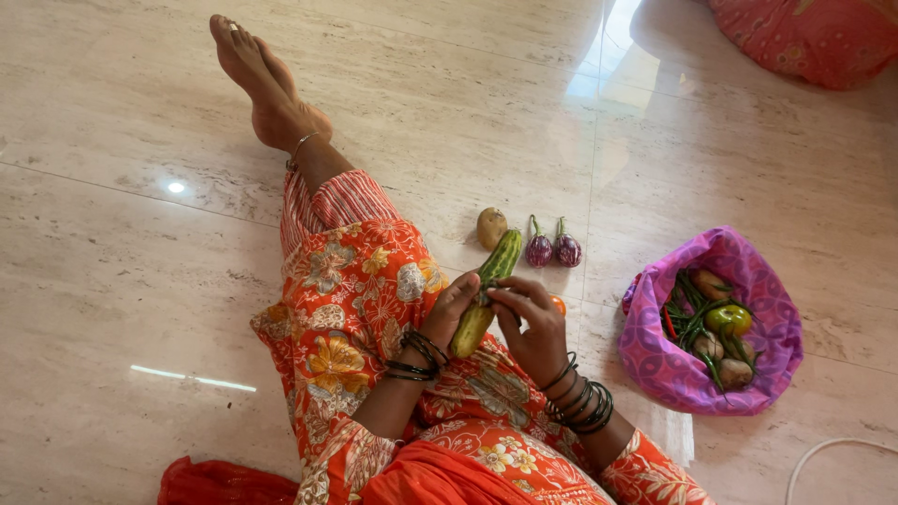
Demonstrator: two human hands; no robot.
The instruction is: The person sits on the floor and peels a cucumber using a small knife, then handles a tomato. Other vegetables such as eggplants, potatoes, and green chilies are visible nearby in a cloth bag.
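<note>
I sit on a marble floor with my legs stretched out, in orange floral clothes. Both hands hold a long green cucumber (486, 292) over my lap. My left hand (452, 309) grips its lower, yellowish end. My right hand (533, 323) closes its fingers on the middle of it. Dark bangles circle both wrists. Just beyond the cucumber's tip, a potato (491, 227) and two small purple striped eggplants (552, 249) lie on the floor. Something small and orange (558, 303) peeks out behind my right hand.
An open purple cloth bag (655, 360) sits on the floor at the right, holding green chillies, a green tomato and small onions. A red cushion (814, 37) is at the top right. A white cable (832, 454) curves at the bottom right.
</note>
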